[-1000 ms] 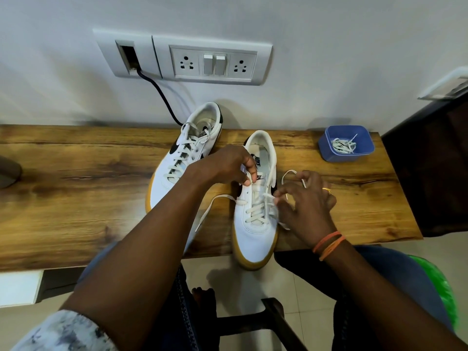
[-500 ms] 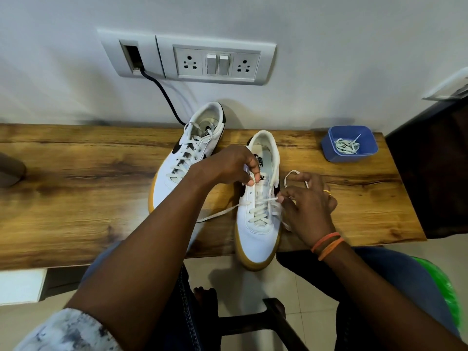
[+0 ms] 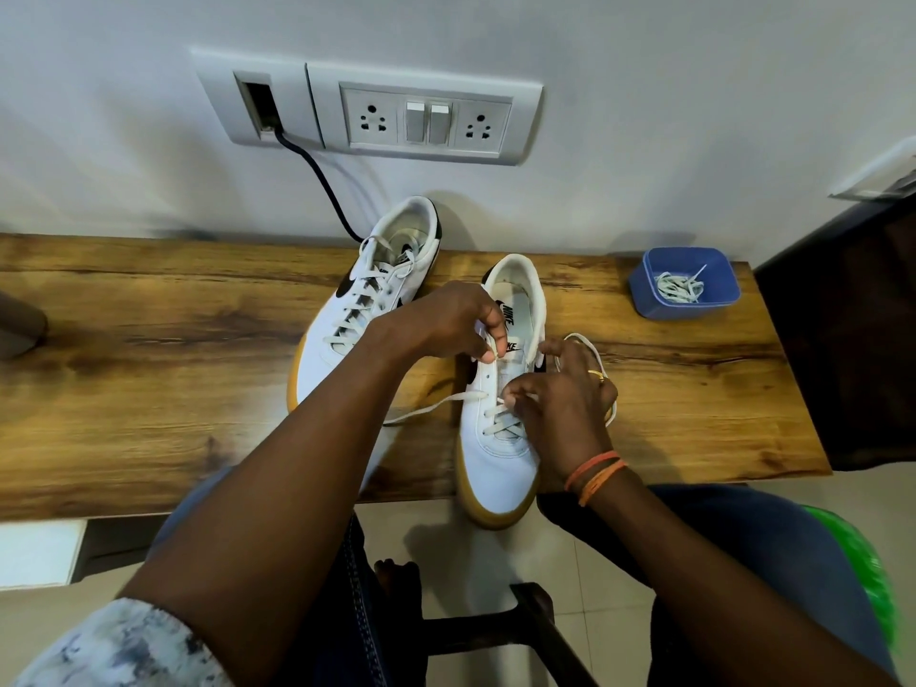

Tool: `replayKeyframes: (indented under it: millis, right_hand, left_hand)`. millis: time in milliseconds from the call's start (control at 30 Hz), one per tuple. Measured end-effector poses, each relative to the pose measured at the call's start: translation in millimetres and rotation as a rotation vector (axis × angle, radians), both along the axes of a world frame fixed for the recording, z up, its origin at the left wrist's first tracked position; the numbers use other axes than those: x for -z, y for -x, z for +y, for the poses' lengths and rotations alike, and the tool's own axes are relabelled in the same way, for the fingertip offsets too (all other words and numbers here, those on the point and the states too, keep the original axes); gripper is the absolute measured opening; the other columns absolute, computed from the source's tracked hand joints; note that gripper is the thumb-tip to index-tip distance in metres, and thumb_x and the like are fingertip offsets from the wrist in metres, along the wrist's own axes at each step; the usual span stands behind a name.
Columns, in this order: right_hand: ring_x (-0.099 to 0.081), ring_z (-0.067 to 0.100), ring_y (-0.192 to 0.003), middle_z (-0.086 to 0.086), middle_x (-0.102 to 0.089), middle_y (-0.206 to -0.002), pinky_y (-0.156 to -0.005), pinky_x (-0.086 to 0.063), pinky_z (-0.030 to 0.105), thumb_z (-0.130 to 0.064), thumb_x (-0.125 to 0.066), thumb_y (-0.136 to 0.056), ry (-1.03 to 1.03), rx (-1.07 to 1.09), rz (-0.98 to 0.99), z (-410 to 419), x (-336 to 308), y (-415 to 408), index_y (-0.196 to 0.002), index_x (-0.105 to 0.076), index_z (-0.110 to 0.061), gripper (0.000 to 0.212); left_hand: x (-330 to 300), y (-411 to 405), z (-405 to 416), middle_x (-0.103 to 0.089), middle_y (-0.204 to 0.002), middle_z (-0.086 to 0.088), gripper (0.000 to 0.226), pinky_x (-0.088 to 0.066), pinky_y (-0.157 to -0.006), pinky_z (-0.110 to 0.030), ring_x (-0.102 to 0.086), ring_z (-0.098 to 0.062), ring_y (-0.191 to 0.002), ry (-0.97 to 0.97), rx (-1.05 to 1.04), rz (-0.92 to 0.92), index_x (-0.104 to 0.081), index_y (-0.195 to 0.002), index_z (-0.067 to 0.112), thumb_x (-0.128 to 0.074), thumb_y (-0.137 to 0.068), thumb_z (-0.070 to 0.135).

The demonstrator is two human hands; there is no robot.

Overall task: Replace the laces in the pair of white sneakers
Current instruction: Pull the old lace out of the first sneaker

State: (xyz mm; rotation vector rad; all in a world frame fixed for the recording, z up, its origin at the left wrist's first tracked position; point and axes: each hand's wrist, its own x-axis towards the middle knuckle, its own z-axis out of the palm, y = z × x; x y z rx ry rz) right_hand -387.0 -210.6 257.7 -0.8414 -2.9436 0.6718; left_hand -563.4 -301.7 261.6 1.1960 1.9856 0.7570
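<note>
Lacing of the near sneaker point(image 3: 498, 458) should go best if the left hand point(image 3: 446, 324), pinching the eyelet edge, holds it taut while the right hand point(image 3: 560, 404), pinching the lace point(image 3: 431, 408) tip, feeds it through flat. White with a gum sole, it overhangs the bench point(image 3: 148, 369) edge, half laced; the far sneaker point(image 3: 367, 309) lies beside it, fully laced.
</note>
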Motion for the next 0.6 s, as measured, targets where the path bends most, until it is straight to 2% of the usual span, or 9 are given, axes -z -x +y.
replayKeyframes:
  millis: [133,233,300,433,533,600]
  right_hand:
    - [-0.023,0.024,-0.130,-0.001,-0.041,-0.130,-0.103,-0.017,0.045,-0.018,-0.071,-0.081,-0.104,0.023,-0.047,14.2,-17.9,-7.4,-0.082,-0.073,-0.029,0.011]
    - [-0.031,0.023,-0.128,-0.003,-0.040,-0.127,-0.099,-0.021,0.042,-0.021,-0.070,-0.084,0.002,0.093,-0.030,28.1,-29.8,-15.1,-0.080,-0.071,-0.032,0.011]
    - [-0.033,0.024,-0.132,-0.003,-0.040,-0.132,-0.098,-0.021,0.041,-0.022,-0.071,-0.083,0.050,0.065,-0.009,28.2,-30.0,-17.0,-0.083,-0.071,-0.035,0.012]
    - [-0.017,0.028,-0.143,0.004,-0.030,-0.149,-0.111,-0.015,0.047,-0.026,-0.070,-0.085,-0.020,-0.099,-0.059,7.1,-11.4,-8.3,-0.105,-0.072,-0.033,0.022]
    - [-0.018,0.031,-0.144,0.008,-0.033,-0.150,-0.111,-0.019,0.051,-0.022,-0.070,-0.085,-0.096,-0.098,-0.112,-3.6,2.7,1.9,-0.098,-0.075,-0.028,0.015]
    - [-0.024,0.031,-0.142,0.007,-0.039,-0.146,-0.110,-0.019,0.050,-0.020,-0.072,-0.083,-0.075,-0.069,-0.076,-1.7,3.3,2.9,-0.090,-0.076,-0.026,0.010]
  left_hand:
    - [-0.9,0.0,-1.1,-0.069,-0.114,-0.001,0.019,-0.047,-0.092,-0.034,-0.059,-0.014,-0.108,0.011,-0.010,-0.027,-0.074,-0.083,0.028,-0.081,-0.076,0.012]
    - [-0.5,-0.1,-1.2,-0.070,-0.113,-0.001,0.017,-0.048,-0.092,-0.035,-0.059,-0.014,-0.105,0.013,-0.019,-0.020,-0.076,-0.085,0.024,-0.081,-0.076,0.011]
    - [-0.8,-0.5,0.1,-0.070,-0.112,-0.002,0.016,-0.048,-0.091,-0.033,-0.059,-0.013,-0.103,0.019,-0.017,-0.011,-0.076,-0.085,0.023,-0.081,-0.076,0.011]
    - [-1.9,-0.9,-0.7,-0.071,-0.103,-0.001,0.020,-0.045,-0.084,-0.029,-0.056,-0.007,-0.089,0.007,-0.021,-0.024,-0.073,-0.079,0.028,-0.081,-0.076,0.010]
    - [-0.9,-1.2,-1.4,-0.070,-0.099,0.001,0.022,-0.041,-0.077,-0.024,-0.054,0.001,-0.080,-0.005,-0.015,-0.035,-0.072,-0.078,0.029,-0.081,-0.075,0.009]
    - [-0.6,-0.4,-1.4,-0.070,-0.102,0.000,0.023,-0.040,-0.076,-0.023,-0.055,0.001,-0.082,-0.007,-0.009,-0.033,-0.072,-0.078,0.030,-0.081,-0.075,0.009]
